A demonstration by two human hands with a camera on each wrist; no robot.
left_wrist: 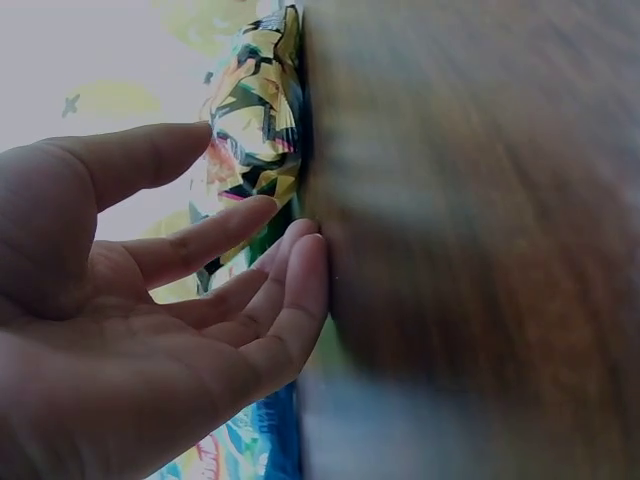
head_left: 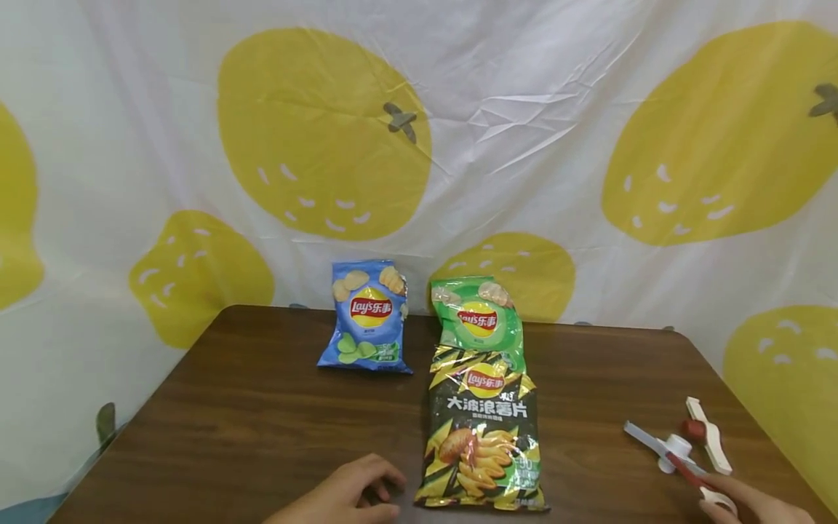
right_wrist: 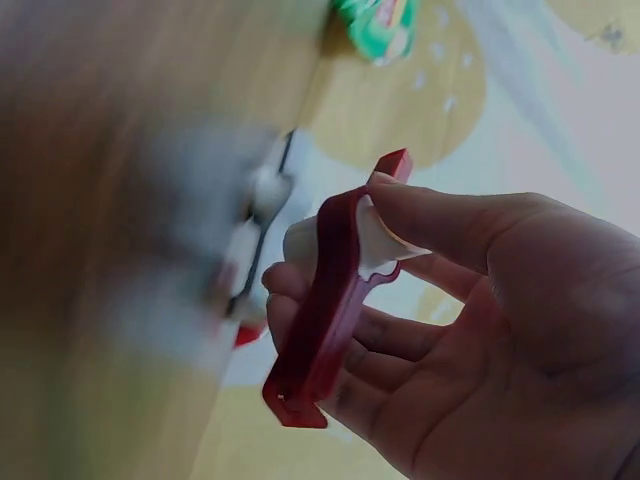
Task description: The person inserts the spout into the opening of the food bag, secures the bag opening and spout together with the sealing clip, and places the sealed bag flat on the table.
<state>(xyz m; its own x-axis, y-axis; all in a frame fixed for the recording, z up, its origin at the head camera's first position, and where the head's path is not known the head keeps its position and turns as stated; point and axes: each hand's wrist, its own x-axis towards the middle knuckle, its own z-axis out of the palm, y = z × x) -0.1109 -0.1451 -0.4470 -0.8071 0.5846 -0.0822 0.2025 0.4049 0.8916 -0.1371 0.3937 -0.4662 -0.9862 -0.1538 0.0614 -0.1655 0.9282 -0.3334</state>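
Observation:
A red bag-sealing clip [right_wrist: 325, 300] with a white round spout is pinched between the thumb and fingers of my right hand [head_left: 753, 502], at the table's right front. Beside that hand in the head view lie a white sealing clip [head_left: 715, 444] with a red cap and a pale clip [head_left: 644, 438] by a white cap. My left hand [head_left: 350, 491] rests low over the table with loosely bent fingers and holds nothing. It is just left of a black and yellow potato chip bag [head_left: 484, 429], which lies flat. In the left wrist view its fingers overlap that bag.
A green chip bag [head_left: 478, 320] leans at the back, its lower part covered by the black bag. Left of it a blue chip bag [head_left: 369, 316] stands against the cloth [head_left: 511, 182] printed with yellow fruit. The brown table [head_left: 262, 415] ends at that cloth.

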